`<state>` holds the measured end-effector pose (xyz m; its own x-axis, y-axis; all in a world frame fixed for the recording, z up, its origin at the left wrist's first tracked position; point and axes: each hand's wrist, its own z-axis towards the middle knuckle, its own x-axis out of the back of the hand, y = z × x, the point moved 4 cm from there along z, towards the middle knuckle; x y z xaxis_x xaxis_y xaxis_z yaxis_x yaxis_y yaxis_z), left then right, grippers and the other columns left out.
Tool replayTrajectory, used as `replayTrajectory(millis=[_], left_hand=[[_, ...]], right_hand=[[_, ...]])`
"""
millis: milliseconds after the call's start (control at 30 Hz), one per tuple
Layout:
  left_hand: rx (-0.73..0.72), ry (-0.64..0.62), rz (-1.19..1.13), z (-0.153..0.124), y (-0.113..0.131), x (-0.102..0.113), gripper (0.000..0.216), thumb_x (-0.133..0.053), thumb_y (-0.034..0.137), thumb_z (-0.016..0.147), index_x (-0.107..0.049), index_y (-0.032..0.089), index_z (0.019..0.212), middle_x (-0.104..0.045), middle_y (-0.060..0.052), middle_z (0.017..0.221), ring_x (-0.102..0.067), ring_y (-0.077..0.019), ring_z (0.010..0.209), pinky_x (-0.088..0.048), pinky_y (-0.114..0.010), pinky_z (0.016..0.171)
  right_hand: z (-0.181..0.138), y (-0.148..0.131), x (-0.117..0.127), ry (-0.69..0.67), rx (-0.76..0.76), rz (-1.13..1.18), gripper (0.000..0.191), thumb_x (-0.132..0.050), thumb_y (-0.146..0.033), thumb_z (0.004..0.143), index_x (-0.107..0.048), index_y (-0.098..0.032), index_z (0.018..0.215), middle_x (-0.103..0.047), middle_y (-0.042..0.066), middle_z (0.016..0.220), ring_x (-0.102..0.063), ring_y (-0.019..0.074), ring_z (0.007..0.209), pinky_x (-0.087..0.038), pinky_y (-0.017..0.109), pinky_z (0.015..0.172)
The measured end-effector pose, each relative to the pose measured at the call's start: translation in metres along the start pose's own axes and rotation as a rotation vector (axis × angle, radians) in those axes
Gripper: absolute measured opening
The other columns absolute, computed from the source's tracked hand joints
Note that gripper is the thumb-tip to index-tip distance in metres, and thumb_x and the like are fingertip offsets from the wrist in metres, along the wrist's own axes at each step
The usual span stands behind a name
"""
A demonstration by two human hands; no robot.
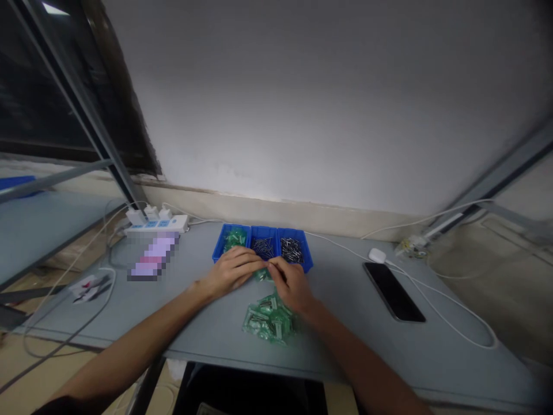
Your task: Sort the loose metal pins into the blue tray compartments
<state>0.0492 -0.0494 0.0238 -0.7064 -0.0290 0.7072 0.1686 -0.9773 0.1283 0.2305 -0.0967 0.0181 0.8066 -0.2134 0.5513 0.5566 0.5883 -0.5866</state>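
I had the left hand (235,268) and the right hand (291,282) together, fingertips meeting over a small green bag (262,275) that showed just beneath them. The fingers hid the contact, so from my end I couldn't tell whether either hand was clamped on it. Just beyond the fingertips stood three blue bins (307,256), side by side, probably so that either hand could reach in without much arm travel: green bags in the left one, loose metal pins (262,248) in the other two. Nearer than the hands, by the right wrist, lay a pile of green packets (268,323), I judged kept close for easy access. A dark phone (394,292) lay well right of both hands.
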Motion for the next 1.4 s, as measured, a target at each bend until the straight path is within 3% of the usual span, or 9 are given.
replayTrajectory(millis=[233,433,567,733,867,967,1133,1333,1400], left_hand=[[-0.026,-0.022,0.011,-0.001,0.005,0.004,0.029,-0.05,0.034,0.103,-0.073,0.029,0.118,-0.071,-0.01,0.12,-0.059,-0.0252,0.117,-0.052,-0.045,0.099],[0.052,0.034,-0.063,0.003,0.002,0.01,0.026,-0.049,0.033,0.103,-0.073,0.023,0.107,-0.072,-0.012,0.113,-0.059,-0.025,0.113,-0.051,-0.046,0.099],[0.19,0.042,-0.162,0.006,-0.006,0.011,0.023,-0.054,0.034,0.101,-0.072,0.019,0.1,-0.073,-0.01,0.091,-0.064,-0.0223,0.094,-0.053,-0.041,0.09],[0.35,0.013,-0.29,0.005,-0.012,0.006,0.024,-0.069,0.041,0.092,-0.073,0.018,0.097,-0.073,-0.008,0.09,-0.066,-0.0203,0.086,-0.053,-0.035,0.08],[0.517,-0.027,-0.384,0.001,-0.015,0.001,0.025,-0.073,0.041,0.088,-0.073,0.017,0.095,-0.072,-0.005,0.088,-0.066,-0.0186,0.083,-0.052,-0.031,0.078],[0.628,-0.036,-0.433,-0.003,-0.018,-0.002,0.025,-0.073,0.04,0.087,-0.072,0.016,0.095,-0.072,-0.004,0.088,-0.066,-0.018,0.082,-0.051,-0.029,0.077],[0.719,0.02,-0.579,-0.006,-0.025,-0.004,0.03,-0.077,0.038,0.084,-0.068,0.017,0.101,-0.068,-0.002,0.084,-0.063,-0.016,0.078,-0.051,-0.027,0.074],[0.758,0.101,-0.772,-0.009,-0.029,-0.01,0.052,-0.085,0.037,0.077,-0.058,0.019,0.118,-0.058,0.005,0.07,-0.058,-0.0121,0.064,-0.047,-0.023,0.063],[0.728,0.087,-0.734,-0.009,-0.028,-0.011,0.049,-0.08,0.039,0.083,-0.057,0.019,0.122,-0.062,0.004,0.074,-0.06,-0.0128,0.067,-0.048,-0.024,0.065]], right_hand=[[0.001,0.004,-0.009,-0.026,-0.066,0.045,0.032,-0.042,-0.035,0.106,-0.063,-0.021,0.087,-0.066,-0.001,0.072,-0.06,0.0129,0.063,-0.044,0.024,0.065],[-0.005,-0.008,0.001,0.129,0.237,-0.248,0.025,-0.042,-0.014,0.098,-0.062,-0.019,0.11,-0.072,0.007,0.094,-0.068,0.0191,0.083,-0.051,0.03,0.079],[-0.005,-0.016,0.003,0.087,0.396,-0.351,0.028,-0.05,-0.013,0.091,-0.062,-0.02,0.115,-0.072,0.009,0.1,-0.068,0.0218,0.092,-0.054,0.034,0.086],[-0.005,-0.003,-0.004,0.16,0.272,-0.238,0.01,-0.055,-0.023,0.1,-0.061,-0.022,0.107,-0.074,0.005,0.088,-0.07,0.0176,0.078,-0.054,0.029,0.077],[-0.005,0.005,-0.009,0.182,0.124,-0.106,0.007,-0.055,-0.027,0.101,-0.059,-0.021,0.103,-0.072,0.002,0.081,-0.068,0.0145,0.068,-0.053,0.025,0.07],[-0.004,0.0,-0.008,0.087,0.183,-0.123,0.013,-0.051,-0.02,0.101,-0.061,-0.021,0.109,-0.072,0.003,0.087,-0.07,0.0157,0.078,-0.053,0.026,0.076],[-0.003,0.0,-0.006,0.005,0.302,-0.173,0.041,-0.045,-0.006,0.095,-0.061,-0.023,0.128,-0.073,0.005,0.113,-0.069,0.0167,0.104,-0.053,0.029,0.092],[-0.003,0.005,-0.005,0.079,0.33,-0.256,0.031,-0.046,-0.013,0.103,-0.068,-0.024,0.121,-0.074,0.004,0.113,-0.07,0.014,0.103,-0.052,0.025,0.096],[-0.002,0.005,-0.002,0.117,0.336,-0.264,0.028,-0.048,-0.015,0.102,-0.071,-0.023,0.116,-0.075,0.004,0.106,-0.07,0.0146,0.097,-0.052,0.026,0.091]])
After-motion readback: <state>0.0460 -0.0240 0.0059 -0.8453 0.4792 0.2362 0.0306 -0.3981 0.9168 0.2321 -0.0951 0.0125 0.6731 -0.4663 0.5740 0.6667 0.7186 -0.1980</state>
